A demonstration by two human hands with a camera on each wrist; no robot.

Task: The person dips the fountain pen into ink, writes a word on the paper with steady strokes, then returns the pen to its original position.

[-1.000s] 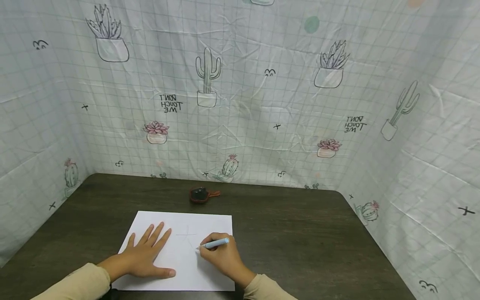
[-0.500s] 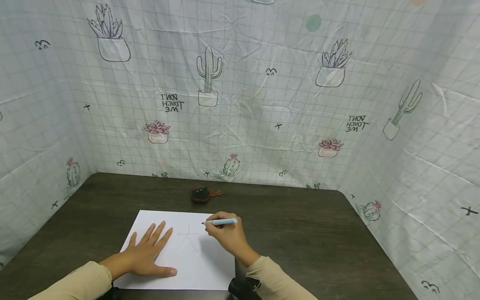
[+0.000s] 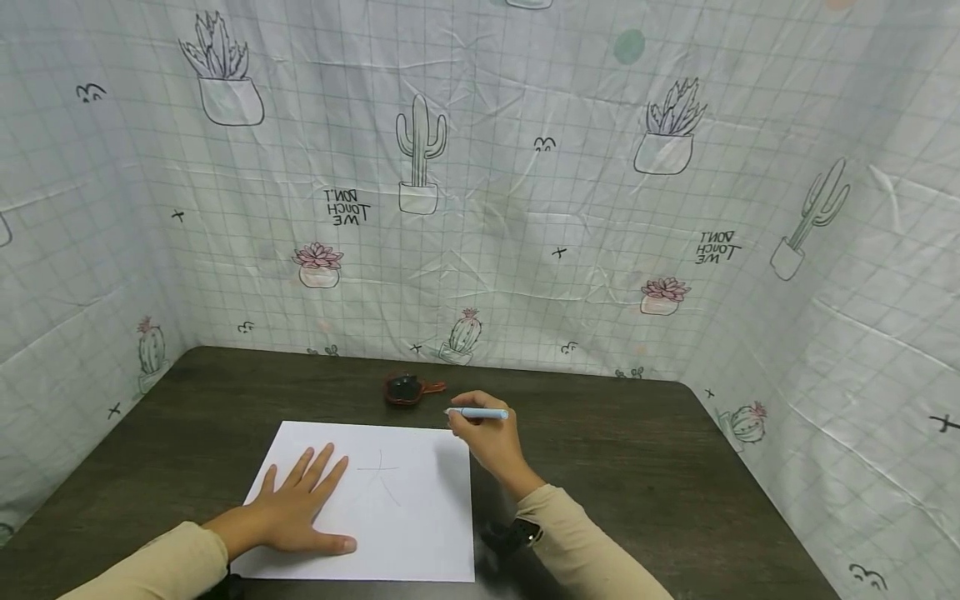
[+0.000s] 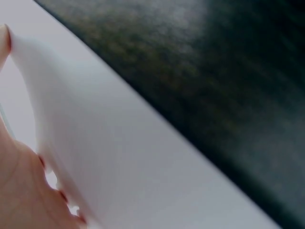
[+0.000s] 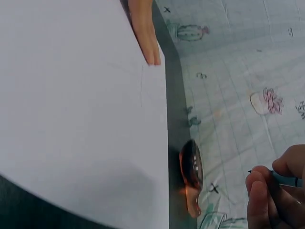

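My left hand lies flat with spread fingers on the left part of a white sheet of paper. Thin pencil-grey lines mark the sheet: an upright stroke crossed by a level one, with slanting strokes below. A light blue pen is pinched between the thumb and fingers of my right hand, beyond the paper's far right corner. Its dark point shows in the right wrist view, raised off the sheet. In the left wrist view, part of the left hand presses the paper near its edge.
A small reddish-brown dish with a handle, holding something black and shiny, sits behind the paper. The dark wooden table extends to the right. A patterned cloth hangs around its back and sides.
My right hand has lifted the pen from the lower strokes and carried it away, far and to the right, past the paper's edge. The left hand stays put.
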